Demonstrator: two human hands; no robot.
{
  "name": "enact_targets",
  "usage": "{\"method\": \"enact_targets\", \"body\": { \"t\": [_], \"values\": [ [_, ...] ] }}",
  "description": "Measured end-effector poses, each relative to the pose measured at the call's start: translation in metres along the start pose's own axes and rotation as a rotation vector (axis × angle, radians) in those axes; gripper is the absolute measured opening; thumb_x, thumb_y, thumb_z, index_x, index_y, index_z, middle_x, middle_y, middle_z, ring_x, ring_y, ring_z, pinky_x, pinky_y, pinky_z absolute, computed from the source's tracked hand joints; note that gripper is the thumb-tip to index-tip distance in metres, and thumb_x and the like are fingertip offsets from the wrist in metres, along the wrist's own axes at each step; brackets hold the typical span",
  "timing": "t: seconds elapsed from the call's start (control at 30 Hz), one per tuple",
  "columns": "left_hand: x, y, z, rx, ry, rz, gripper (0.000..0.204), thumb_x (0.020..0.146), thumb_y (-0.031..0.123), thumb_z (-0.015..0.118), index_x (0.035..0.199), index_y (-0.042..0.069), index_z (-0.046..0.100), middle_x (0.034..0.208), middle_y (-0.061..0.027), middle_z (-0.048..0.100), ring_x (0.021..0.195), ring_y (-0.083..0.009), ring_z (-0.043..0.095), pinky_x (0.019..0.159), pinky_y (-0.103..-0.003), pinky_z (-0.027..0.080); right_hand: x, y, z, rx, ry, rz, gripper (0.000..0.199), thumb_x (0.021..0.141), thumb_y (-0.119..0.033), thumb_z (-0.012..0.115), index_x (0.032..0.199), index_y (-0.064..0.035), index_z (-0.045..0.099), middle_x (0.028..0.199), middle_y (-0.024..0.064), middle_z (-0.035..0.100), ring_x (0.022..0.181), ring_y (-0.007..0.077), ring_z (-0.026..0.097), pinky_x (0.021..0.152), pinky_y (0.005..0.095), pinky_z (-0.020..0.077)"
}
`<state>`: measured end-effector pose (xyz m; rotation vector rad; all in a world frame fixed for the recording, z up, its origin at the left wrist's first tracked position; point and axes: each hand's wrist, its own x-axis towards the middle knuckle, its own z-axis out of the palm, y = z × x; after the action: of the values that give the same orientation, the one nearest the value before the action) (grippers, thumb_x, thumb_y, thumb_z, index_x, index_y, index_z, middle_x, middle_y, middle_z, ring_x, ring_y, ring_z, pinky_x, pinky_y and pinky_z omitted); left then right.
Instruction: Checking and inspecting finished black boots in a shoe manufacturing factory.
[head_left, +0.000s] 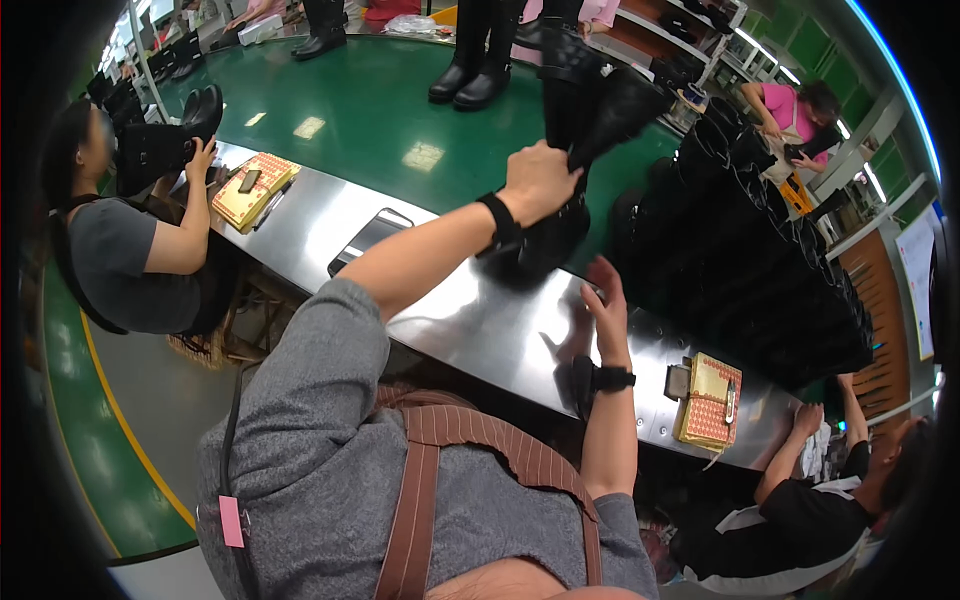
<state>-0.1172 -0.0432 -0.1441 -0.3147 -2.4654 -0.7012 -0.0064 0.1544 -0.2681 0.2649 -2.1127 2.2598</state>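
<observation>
Out over the bench edge, my left hand (538, 182) is closed around the shafts of a pair of black boots (622, 108). The boots are smeared by motion, and their lower part hangs above the shiny metal edge (470, 325) of the bench. To the right of them and nearer to me, my right hand (608, 312) is raised over the metal with fingers stretched and nothing in it. A dark band circles each of my wrists.
Black boots (720, 240) stand packed together at the right. Another pair (485, 78) is upright on the green bench top (370, 100). Patterned yellow-and-red pads (712, 398) rest on the metal edge. Co-workers sit on both sides; the left one (130, 240) holds boots.
</observation>
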Motion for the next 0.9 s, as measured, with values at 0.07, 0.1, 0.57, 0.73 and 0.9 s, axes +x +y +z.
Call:
{"method": "enact_targets", "body": {
  "t": [0.07,0.1,0.57,0.73,0.9],
  "values": [
    [-0.036,0.022,-0.048,-0.006,-0.031,0.053,0.045,0.083,0.048,0.067,0.084,0.002,0.073,0.085,-0.0228,0.066,0.079,-0.0392,0.066,0.072,-0.046,0.054,-0.013,-0.043,0.022,-0.282,-0.011,-0.191,0.099,0.073,-0.041,0.079,0.153,-0.0167,0.026,0.153,0.0174,0.033,0.143,0.0303,0.028,0.114,0.0470,0.0233],
    [-0.056,0.037,-0.077,-0.038,-0.177,0.074,0.058,0.082,0.056,0.065,0.085,-0.001,0.071,0.088,-0.0260,0.064,0.080,-0.0421,0.065,0.073,-0.046,0.053,-0.027,-0.065,0.034,-0.331,-0.037,-0.260,0.101,0.072,-0.042,0.079,0.152,-0.0123,0.025,0.155,0.0176,0.029,0.144,0.0301,0.026,0.114,0.0473,0.0229],
    [-0.159,-0.035,-0.073,-0.349,0.353,0.310,0.050,0.083,0.000,0.063,0.132,0.012,0.058,0.101,-0.0206,0.064,0.082,-0.0360,0.065,0.069,-0.039,0.052,-0.071,-0.047,0.072,-0.242,0.622,-0.317,0.023,0.092,-0.016,0.069,0.103,0.0044,0.068,0.096,0.0032,0.069,0.087,0.0109,0.058,0.081,0.0286,0.0470],
    [-0.162,-0.045,-0.070,-0.415,0.440,0.297,0.048,0.088,-0.005,0.054,0.136,-0.004,0.049,0.114,-0.0246,0.064,0.090,-0.0357,0.066,0.080,-0.036,0.052,-0.114,-0.079,0.012,-0.457,0.801,-0.520,0.021,0.091,-0.006,0.068,0.107,0.0069,0.066,0.109,0.0084,0.067,0.096,0.0155,0.061,0.091,0.0295,0.0459],
    [-0.170,-0.048,-0.039,-0.279,0.482,0.339,0.082,0.087,-0.001,0.064,0.147,-0.009,0.008,0.123,-0.0340,0.048,0.108,-0.0372,0.058,0.094,-0.041,0.045,-0.144,-0.059,-0.029,-0.539,0.797,-0.283,0.032,0.091,-0.013,0.069,0.115,0.0074,0.063,0.113,0.0069,0.065,0.101,0.0138,0.059,0.093,0.0280,0.0441]
  ]
}}
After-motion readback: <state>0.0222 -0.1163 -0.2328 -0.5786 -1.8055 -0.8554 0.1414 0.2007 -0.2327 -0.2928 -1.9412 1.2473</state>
